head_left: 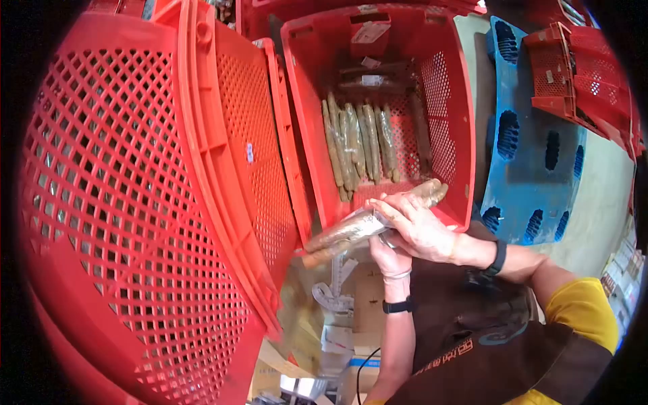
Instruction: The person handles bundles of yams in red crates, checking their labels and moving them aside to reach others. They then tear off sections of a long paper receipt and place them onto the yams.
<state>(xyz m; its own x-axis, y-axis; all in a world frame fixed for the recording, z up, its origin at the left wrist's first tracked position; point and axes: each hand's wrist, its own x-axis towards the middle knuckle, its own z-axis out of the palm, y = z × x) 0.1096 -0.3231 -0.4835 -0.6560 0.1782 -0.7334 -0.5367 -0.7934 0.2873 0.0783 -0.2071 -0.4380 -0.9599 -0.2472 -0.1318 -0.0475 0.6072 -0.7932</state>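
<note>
A pack of long brown root vegetables [347,233], yam-like and wrapped in clear film, is held at a slant over the near edge of a red crate [466,135]. My left hand [390,258] supports it from below, its fingers partly hidden under the pack. Across the top lies my right hand [422,229], fingers bent over the film near a whitish patch that may be a label. Inside the crate, several similar wrapped packs [356,142] lie side by side, with another labelled pack [371,81] crosswise at the far end.
Large red mesh crates [135,169] stand close on the left. A blue pallet [533,182] lies on the floor to the right, with another red crate [550,71] at its far end. Below are cardboard boxes [368,304] and a curled white strip [331,295].
</note>
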